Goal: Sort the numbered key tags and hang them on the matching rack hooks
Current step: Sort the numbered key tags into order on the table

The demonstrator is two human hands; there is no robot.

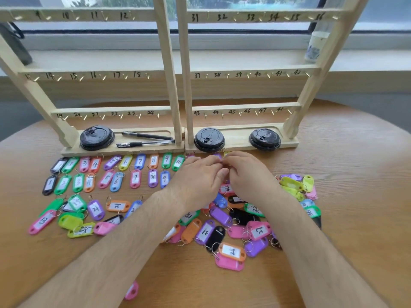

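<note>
The left grip (198,176) and right grip (249,176) met knuckle to knuckle on the counter (355,196), fingers curled inward and fingertips together. What they pinched lay hidden under the fingers, so I could not tell whether either grip grasped a tag or was merely clenched. Just beyond the fingertips a purple tag (217,155) and a yellow tag (226,153) peeked out, close against the base of the right rack (244,70).

Left of the left grip, sorted tags (139,161) lay in two rows, numbered upward from 1 to 10 in the far row and to 9 in the near one. Nearer the person, under and between both forearms, a loose pile (258,230) of tags in mixed colours lay jumbled, some face down. Right of the right grip sat a cluster of yellow-green tags (291,183). One pink tag (132,291) lay apart beside the left forearm.

Beyond the grips stood the left rack (169,70) and the right rack side by side, their bars bearing numbered hooks (255,112). Three black lids (209,138) and two pens (146,136) rested on the rack bases.
</note>
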